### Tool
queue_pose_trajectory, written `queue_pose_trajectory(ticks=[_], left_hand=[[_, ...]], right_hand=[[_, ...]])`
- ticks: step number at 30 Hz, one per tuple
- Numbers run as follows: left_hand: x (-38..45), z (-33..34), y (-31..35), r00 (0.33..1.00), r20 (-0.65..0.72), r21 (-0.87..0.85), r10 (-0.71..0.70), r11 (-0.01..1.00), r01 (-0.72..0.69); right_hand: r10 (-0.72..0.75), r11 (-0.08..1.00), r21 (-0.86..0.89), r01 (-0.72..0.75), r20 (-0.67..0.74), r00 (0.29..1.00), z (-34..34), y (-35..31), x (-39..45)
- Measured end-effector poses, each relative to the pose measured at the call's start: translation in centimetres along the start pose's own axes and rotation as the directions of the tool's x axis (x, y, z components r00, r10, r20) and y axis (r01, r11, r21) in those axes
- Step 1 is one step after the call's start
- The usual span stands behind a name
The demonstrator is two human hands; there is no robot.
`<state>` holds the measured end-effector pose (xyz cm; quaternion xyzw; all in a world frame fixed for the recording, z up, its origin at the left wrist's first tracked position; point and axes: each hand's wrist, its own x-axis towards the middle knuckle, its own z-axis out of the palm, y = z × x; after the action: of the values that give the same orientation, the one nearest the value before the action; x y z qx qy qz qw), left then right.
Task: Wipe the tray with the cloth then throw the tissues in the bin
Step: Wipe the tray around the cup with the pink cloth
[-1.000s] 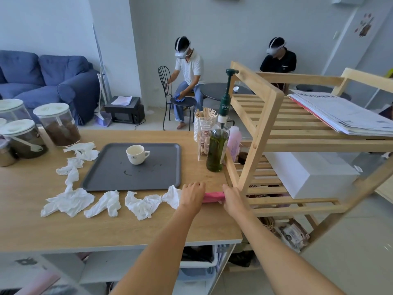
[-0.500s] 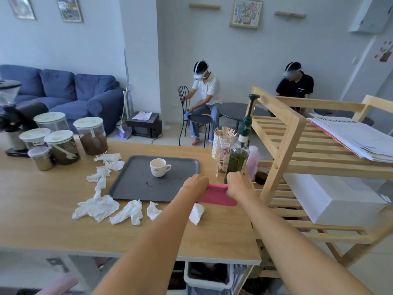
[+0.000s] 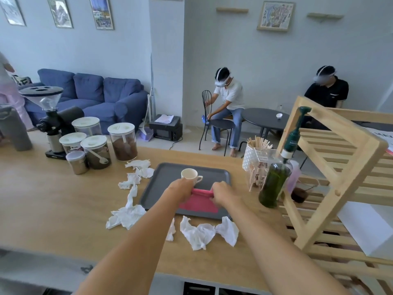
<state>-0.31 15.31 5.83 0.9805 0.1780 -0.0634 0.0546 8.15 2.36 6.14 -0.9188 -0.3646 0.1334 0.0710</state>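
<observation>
A person reaches both bare arms out over a long, light wooden table (image 3: 53,205). The left hand (image 3: 180,188) and the right hand (image 3: 223,193) are a little apart, and each one is closed around the top edge of a pink cloth (image 3: 198,204). The cloth is stretched between them and hangs down onto the flat, dark grey plastic tray (image 3: 155,188), on the near half of it. A small white cup (image 3: 190,175) with a handle stands on the tray just behind the left hand.

Crumpled white paper tissues (image 3: 198,233) lie on the table along the near edge of the tray, and more tissues trail along its left side. A dark green glass bottle (image 3: 274,184) with a pump top stands to the right of the tray, beside a light wooden slatted rack (image 3: 344,162). Round clear jars (image 3: 123,142) with white lids sit at the far left of the table. I cannot see a bin anywhere.
</observation>
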Motion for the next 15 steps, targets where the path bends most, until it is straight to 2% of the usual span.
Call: queue_pose_trajectory(ticks=[5,9,15], left_hand=[[2.0,1.0,-3.4,0.999,0.049,-0.025,-0.017,1.0,0.018],[3.3,0.8,-3.9,1.0,-0.003,-0.065,-0.03,0.997,0.03],[3.3,4.2,-4.1,1.0,-0.029,-0.02,-0.001,1.0,0.0]], right_hand=[[0.012,1.0,0.026,-0.014,0.081,0.997,1.1,-1.7,2.6],[0.044,0.998,0.035,-0.045,0.018,0.999,1.0,-2.1,3.8],[0.089,0.996,0.034,-0.087,-0.034,0.996,3.7,-2.1,2.8]])
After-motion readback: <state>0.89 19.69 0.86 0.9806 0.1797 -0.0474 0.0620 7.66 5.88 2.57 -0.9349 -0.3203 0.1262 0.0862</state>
